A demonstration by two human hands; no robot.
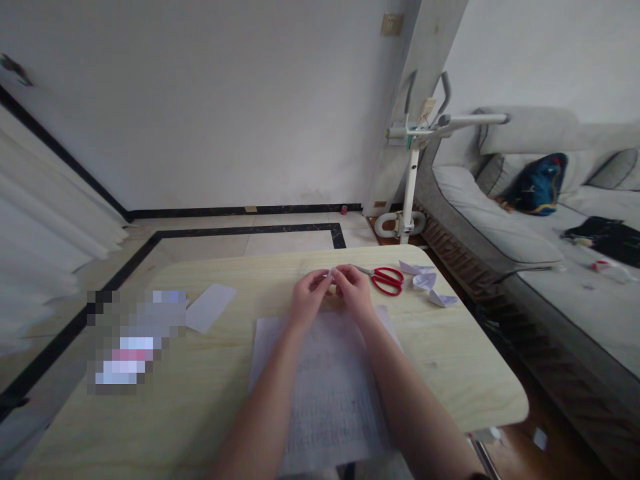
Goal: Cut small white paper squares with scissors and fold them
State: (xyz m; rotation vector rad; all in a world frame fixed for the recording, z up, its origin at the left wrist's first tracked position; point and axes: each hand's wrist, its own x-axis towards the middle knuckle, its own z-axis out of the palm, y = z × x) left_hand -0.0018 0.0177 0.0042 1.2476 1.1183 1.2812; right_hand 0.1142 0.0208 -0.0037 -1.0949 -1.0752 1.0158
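My left hand (311,291) and my right hand (351,287) meet over the table, thumbs and fingers pinched together. Between their fingertips is a small piece of white paper (331,273), mostly hidden by the fingers. Under my forearms lies a large printed sheet (335,393), its text too blurred to read. Just right of my right hand rest red-handled scissors (387,280), blades pointing left. Beyond them sit several folded white paper pieces (424,281) near the table's right side.
The light wooden table (440,373) has rounded corners. On its left lie a white paper sheet (210,308) and a pixelated, unreadable patch. Behind the table stands white exercise equipment (411,180); a grey sofa (500,240) with a dark blue bag (540,185) is at right.
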